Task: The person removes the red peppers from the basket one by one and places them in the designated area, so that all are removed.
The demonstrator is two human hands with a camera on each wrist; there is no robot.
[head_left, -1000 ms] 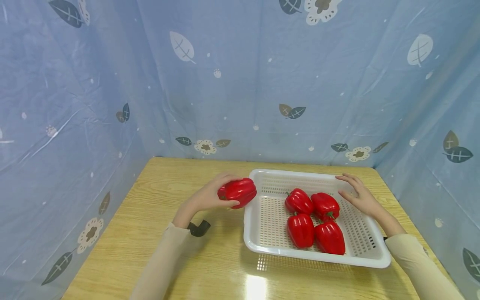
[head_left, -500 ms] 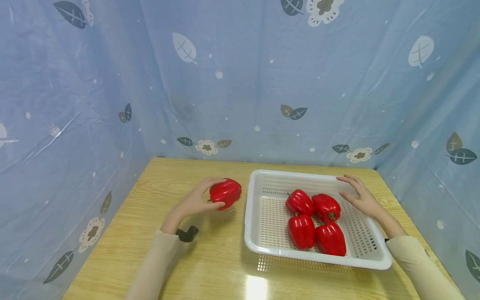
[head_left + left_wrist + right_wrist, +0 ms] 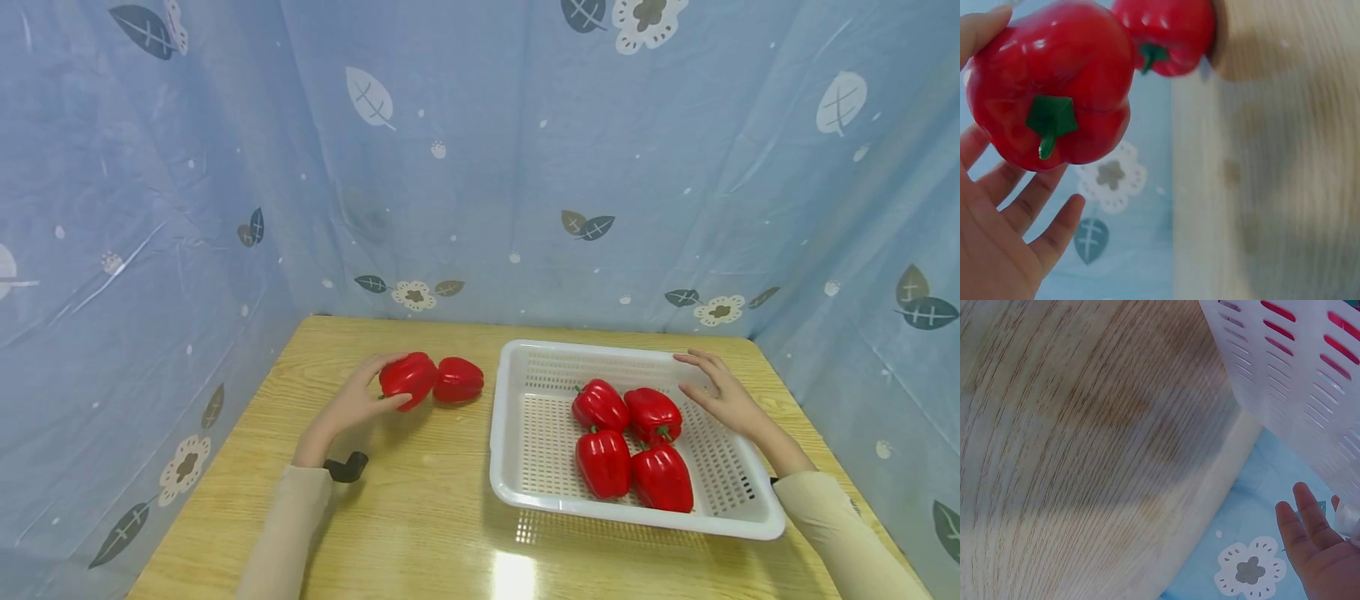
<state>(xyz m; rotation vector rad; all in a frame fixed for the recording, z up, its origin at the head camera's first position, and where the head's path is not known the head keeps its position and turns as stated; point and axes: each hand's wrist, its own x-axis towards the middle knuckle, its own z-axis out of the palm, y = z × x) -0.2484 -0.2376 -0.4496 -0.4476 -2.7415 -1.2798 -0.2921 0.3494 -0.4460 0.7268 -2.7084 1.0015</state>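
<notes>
My left hand (image 3: 352,406) holds a red bell pepper (image 3: 408,380) between thumb and fingers, left of the basket. In the left wrist view this pepper (image 3: 1054,81) shows its green stem. A second red bell pepper (image 3: 460,381) lies on the table just right of the held one. My right hand (image 3: 723,396) hovers around the right back part of a white slotted plastic basket (image 3: 504,450), its fingers spread and bent loosely, gripping nothing I can see. In the right wrist view the fingers (image 3: 1310,519) point up beside the basket wall. Several red bell peppers (image 3: 603,462) sit inside the basket.
The wooden table (image 3: 420,517) carries everything. A blue patterned curtain (image 3: 480,167) rises behind its back edge and along both sides. Bare wood lies left of the basket and in front of it.
My left hand has moved left with its bell pepper, away from the basket. The second pepper on the table has come into full sight. The right hand and basket stay put.
</notes>
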